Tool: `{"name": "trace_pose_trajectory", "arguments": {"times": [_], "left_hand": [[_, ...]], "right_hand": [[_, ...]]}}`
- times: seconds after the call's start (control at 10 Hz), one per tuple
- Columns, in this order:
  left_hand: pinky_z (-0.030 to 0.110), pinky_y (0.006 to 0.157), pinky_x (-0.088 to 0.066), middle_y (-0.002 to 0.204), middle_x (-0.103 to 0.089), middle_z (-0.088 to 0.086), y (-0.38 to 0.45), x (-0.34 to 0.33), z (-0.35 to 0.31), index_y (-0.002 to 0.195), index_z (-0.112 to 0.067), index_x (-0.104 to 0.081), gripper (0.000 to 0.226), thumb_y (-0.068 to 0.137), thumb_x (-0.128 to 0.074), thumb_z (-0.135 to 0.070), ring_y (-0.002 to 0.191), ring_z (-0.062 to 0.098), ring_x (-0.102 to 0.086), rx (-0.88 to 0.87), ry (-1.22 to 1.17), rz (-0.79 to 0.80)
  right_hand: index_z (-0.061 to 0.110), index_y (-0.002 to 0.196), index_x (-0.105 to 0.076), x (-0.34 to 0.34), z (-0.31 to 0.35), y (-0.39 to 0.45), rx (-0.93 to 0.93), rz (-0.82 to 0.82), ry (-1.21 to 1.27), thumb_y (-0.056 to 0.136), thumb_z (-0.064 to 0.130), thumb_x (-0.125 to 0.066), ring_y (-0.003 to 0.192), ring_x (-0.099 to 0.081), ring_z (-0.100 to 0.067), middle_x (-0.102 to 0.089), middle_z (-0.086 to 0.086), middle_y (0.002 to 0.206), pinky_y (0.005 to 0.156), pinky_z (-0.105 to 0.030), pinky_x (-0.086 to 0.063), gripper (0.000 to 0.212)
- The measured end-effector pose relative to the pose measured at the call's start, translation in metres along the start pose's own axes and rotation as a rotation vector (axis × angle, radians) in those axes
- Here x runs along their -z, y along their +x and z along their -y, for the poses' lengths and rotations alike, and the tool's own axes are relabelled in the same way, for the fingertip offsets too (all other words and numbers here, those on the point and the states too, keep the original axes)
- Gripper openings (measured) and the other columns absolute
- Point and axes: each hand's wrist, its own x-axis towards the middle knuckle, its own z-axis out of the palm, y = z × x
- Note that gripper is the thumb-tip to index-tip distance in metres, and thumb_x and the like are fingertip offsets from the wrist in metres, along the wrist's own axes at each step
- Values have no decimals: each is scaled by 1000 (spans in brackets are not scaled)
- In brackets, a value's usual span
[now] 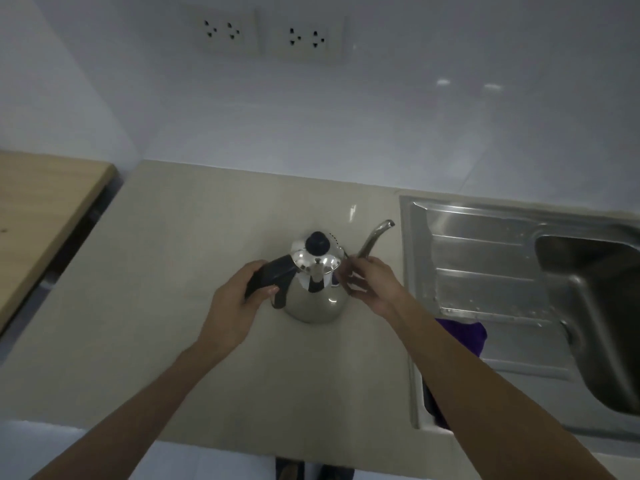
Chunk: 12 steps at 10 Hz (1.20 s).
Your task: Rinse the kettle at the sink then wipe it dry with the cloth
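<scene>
Stainless steel gooseneck kettle with a shiny domed lid and a black knob on top is sitting upright on the pale beige stone surface, pretty much dead centre of my view. Its thin curved spout points off toward 2 o'clock, in the direction of the sink. My left hand is wrapped around the black handle sticking out at the kettle's 9 o'clock side, fingers curled closed on it with the thumb lying along the near edge. My right hand is at the kettle's 3 o'clock side, right by the base of the spout, fingers half curled and loosely spread; they look like they're touching the spout or the lid rim there, but honestly I can't tell if it's actually gripping anything.

The stainless steel sink unit is over at 3 o'clock, ribbed draining board nearest the kettle with some water droplets on it, and the deep basin past that at the frame edge. The purple cloth is bunched up on the near corner of the draining board at about 4 o'clock from the kettle, partly hidden behind my right forearm.

Light wooden board at 9 o'clock, two white double wall sockets up at 12.
</scene>
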Motion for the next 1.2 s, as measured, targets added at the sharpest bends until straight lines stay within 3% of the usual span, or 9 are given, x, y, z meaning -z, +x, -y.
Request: {"name": "trace_pose_trajectory", "arguments": {"times": [0.3, 0.4, 0.5, 0.6, 0.7, 0.9, 1.0, 1.1, 1.2], "left_hand": [[19, 69, -41, 87, -61, -18, 186, 22, -13, 121, -18, -58, 30, 92, -62, -18, 65, -13, -54, -155, 53, 220], [9, 64, -39, 87, -58, -15, 231, 20, -18, 124, -15, -57, 31, 93, -60, -16, 61, -14, -54, -190, 71, 258], [19, 63, -43, 85, -58, -10, 259, 17, -18, 124, -18, -57, 30, 94, -58, -18, 60, 1, -52, -212, 93, 285], [32, 62, -44, 85, -58, -3, 272, 14, -14, 123, -20, -57, 29, 94, -58, -20, 61, 14, -49, -210, 87, 310], [33, 64, -44, 89, -59, 0, 275, 13, -7, 123, -19, -57, 29, 94, -58, -21, 69, 18, -51, -207, 61, 318], [33, 63, -44, 97, -62, 3, 277, 11, -2, 127, -23, -56, 33, 94, -58, -21, 62, 7, -50, -212, 40, 314], [29, 86, -45, 119, -59, 0, 270, 8, -4, 141, -18, -46, 48, 95, -58, -20, 96, 10, -54, -189, 66, 250], [37, 97, -41, 125, -53, 15, 263, 1, -5, 145, -5, -34, 56, 96, -56, -18, 112, 30, -53, -217, 203, 155], [38, 113, -24, 150, -34, 22, 253, 2, -10, 148, -1, -24, 65, 96, -55, -24, 138, 35, -32, -168, 368, 82]], "right_hand": [[10, 98, -61, -24, 70, 74, 158, -142, 265, 88, 27, -66, 81, -71, -28, -68, -7, 82, 77, -40, -56, 21], [8, 98, -63, -30, 87, 97, 176, -181, 311, 88, 28, -66, 76, -67, -26, -67, -5, 73, 80, -46, -55, 23], [8, 102, -64, -31, 98, 114, 182, -213, 319, 87, 30, -68, 83, -65, -27, -65, -5, 81, 77, -46, -58, 27], [8, 103, -65, -31, 100, 124, 181, -248, 325, 86, 29, -68, 94, -63, -29, -64, -8, 89, 96, -52, -50, 27], [7, 102, -66, -33, 100, 127, 169, -253, 308, 86, 28, -68, 95, -63, -29, -65, -7, 87, 99, -53, -47, 27], [7, 100, -65, -32, 98, 120, 161, -266, 248, 89, 29, -64, 89, -62, -27, -64, -7, 89, 93, -46, -52, 25], [9, 94, -63, -36, 97, 116, 158, -291, 225, 95, 28, -55, 82, -58, -21, -60, -2, 86, 77, -33, -52, 20], [6, 126, -48, -40, 96, 110, 128, -384, 16, 93, 36, -52, 91, -49, -18, -52, -2, 99, 81, -31, -42, 46], [8, 137, -35, -39, 95, 88, 186, -457, -296, 91, 39, -54, 95, -46, -19, -47, -4, 111, 79, -31, -38, 59]]}}
